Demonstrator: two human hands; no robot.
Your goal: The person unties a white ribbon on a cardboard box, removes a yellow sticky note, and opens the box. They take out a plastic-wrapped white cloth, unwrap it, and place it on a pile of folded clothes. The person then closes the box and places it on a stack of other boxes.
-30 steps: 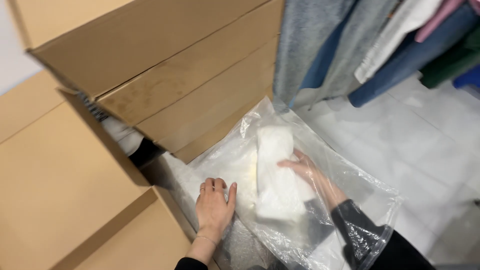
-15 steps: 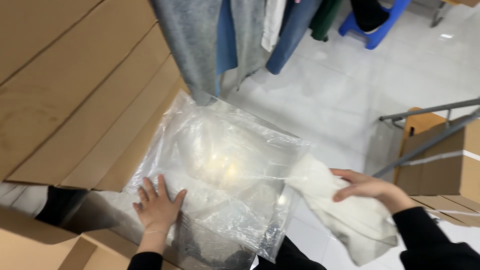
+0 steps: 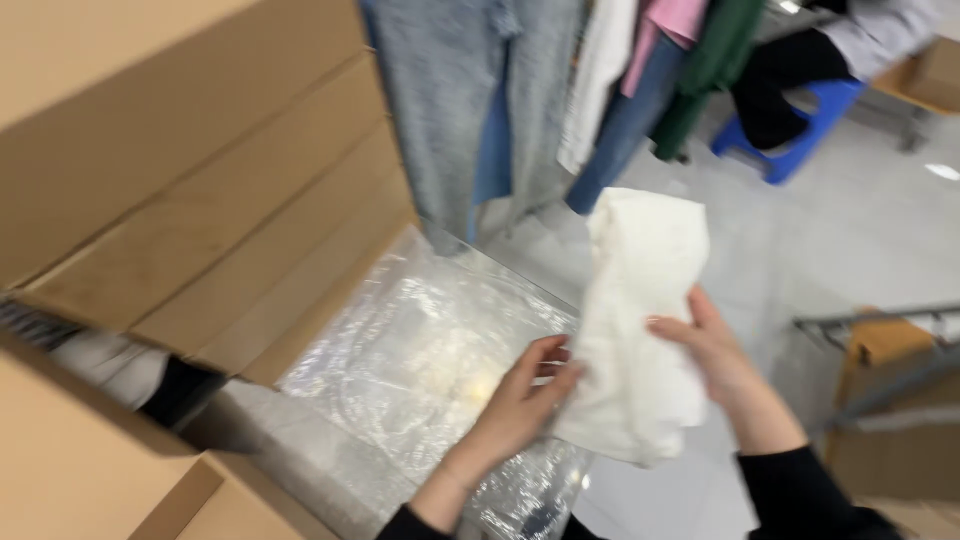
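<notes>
Cardboard boxes (image 3: 190, 170) are filling the left of our view, stacked in a slanted wall, and hanging clothes (image 3: 520, 110) are crowding the top, grey and blue beside white, pink and green. Beyond them a blue stool (image 3: 790, 125) is standing on the pale floor (image 3: 850, 240), with someone in dark clothing sitting on it. At the right edge a metal rail (image 3: 880, 320) is crossing above another carton.

Below the boxes a clear plastic bag (image 3: 420, 360) is lying crumpled and flat on a grey worktop (image 3: 290, 450), its glossy film spreading toward us. Whether anything is left inside it we cannot tell through the glare.

Above and to the right of the bag we are holding up a white folded cloth (image 3: 640, 320), clear of the plastic. Its long axis is running nearly upright, leaning slightly to the right at the top, so the upper end is standing free above both hands while the lower end is sagging below them.

Our right hand (image 3: 715, 355) is gripping the cloth's right edge, fingers curled onto the front and the wrist angled up from the lower right in a dark sleeve. Our left hand (image 3: 520, 400) is closing its grip on the left edge, pinching the fabric, with the forearm rising from the bottom centre. Both hands are sitting at roughly mid-length of the cloth, the left one lying nearer the bag.
</notes>
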